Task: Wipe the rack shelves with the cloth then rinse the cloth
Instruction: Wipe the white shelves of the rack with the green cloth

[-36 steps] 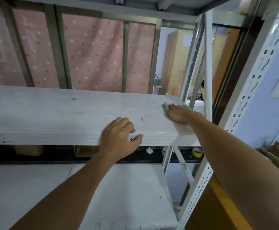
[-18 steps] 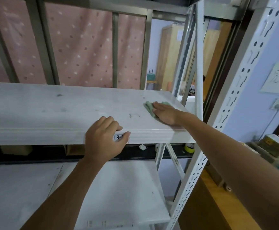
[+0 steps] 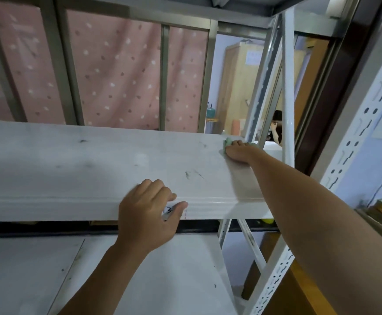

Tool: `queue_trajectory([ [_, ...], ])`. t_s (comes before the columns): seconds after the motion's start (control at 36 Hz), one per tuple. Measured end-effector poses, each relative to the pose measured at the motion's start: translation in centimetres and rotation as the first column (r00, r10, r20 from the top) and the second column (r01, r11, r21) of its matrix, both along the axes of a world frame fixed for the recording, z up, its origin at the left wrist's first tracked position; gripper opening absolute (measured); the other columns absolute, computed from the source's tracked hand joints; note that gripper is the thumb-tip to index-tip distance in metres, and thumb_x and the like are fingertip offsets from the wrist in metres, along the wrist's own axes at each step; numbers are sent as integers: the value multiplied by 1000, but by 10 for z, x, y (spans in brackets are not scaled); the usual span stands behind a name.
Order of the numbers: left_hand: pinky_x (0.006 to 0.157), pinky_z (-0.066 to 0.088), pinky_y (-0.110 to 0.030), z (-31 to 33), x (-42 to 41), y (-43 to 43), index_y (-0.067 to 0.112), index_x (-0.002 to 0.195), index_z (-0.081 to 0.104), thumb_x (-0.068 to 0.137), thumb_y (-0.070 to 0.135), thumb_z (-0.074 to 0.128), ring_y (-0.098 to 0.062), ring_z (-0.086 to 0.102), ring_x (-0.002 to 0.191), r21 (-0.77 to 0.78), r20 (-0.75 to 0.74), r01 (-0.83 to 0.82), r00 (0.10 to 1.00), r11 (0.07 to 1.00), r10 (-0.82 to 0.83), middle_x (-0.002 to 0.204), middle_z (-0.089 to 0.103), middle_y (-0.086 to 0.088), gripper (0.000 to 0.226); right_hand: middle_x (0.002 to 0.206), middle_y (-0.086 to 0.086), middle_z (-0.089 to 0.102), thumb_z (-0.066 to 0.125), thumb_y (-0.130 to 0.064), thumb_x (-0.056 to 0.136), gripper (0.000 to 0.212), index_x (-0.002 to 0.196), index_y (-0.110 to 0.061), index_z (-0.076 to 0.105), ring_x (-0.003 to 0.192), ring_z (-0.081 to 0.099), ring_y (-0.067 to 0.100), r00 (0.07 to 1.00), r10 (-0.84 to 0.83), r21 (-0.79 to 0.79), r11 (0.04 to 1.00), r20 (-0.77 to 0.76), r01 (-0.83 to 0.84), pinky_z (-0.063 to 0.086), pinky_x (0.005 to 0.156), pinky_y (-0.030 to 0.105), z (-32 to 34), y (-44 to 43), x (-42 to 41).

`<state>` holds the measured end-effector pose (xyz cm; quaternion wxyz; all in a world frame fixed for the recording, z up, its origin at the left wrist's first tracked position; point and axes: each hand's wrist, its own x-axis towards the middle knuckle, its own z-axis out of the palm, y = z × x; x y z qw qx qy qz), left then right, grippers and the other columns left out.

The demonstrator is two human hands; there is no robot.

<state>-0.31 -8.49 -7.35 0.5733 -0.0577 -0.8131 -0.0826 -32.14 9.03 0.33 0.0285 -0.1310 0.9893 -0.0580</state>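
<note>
One green cloth (image 3: 227, 142) lies on the upper shelf (image 3: 72, 164), in the far right corner at the back, near the rear post (image 3: 287, 87). R hand (image 3: 239, 153) sits on top, pressing it to the board. Its fingers look flat & stretched over the cloth, though they're foreshortened, so hard to be sure. Only bits of green show at the fingertips & on the hand's right side. L hand (image 3: 148, 214) grips the same shelf's front edge: fingers curled over the top, thumb on the front lip, touching a small handwritten label (image 3: 169, 209). Few dark scuffs (image 3: 192, 173) mark the board btw. the two hands. Lower shelf (image 3: 174, 280) sits below, white w/ specks. Perforated white upright (image 3: 349, 142) stands at right, & a pink dotted curtain (image 3: 122, 71) hangs behind the rack.
</note>
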Motion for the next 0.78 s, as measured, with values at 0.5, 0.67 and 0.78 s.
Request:
queue_trajectory([
  [0.5, 54, 36, -23, 3, 1, 1, 14, 73, 69, 80, 40, 78, -20, 57, 65, 3, 76, -29, 997, 1000, 29, 71, 64, 4, 28, 165, -4, 6, 20, -48, 106, 57, 158, -29, 9, 152, 0, 19, 793, 604, -20, 796, 84, -604, 0, 120, 41, 18, -54, 53],
  [0.67, 56, 36, -24, 2, 2, 2, 12, 72, 68, 82, 35, 79, -21, 56, 64, 14, 33, 9, 999, 1000, -9, 71, 64, 2, 28, 164, -13, 2, 24, -45, 107, 55, 157, -35, 5, 149, -4, 8, 697, 711, -14, 701, 93, -713, -4, 116, 28, 9, -30, 106],
  [0.78, 55, 39, -26, 2, 2, 2, 12, 71, 66, 83, 35, 78, -22, 56, 64, 13, 21, 17, 1000, 1000, -17, 71, 63, 2, 29, 162, -20, 1, 22, -47, 106, 54, 156, -39, 4, 143, -6, -3, 687, 721, -32, 691, 92, -722, -6, 113, 23, 7, -17, 126],
])
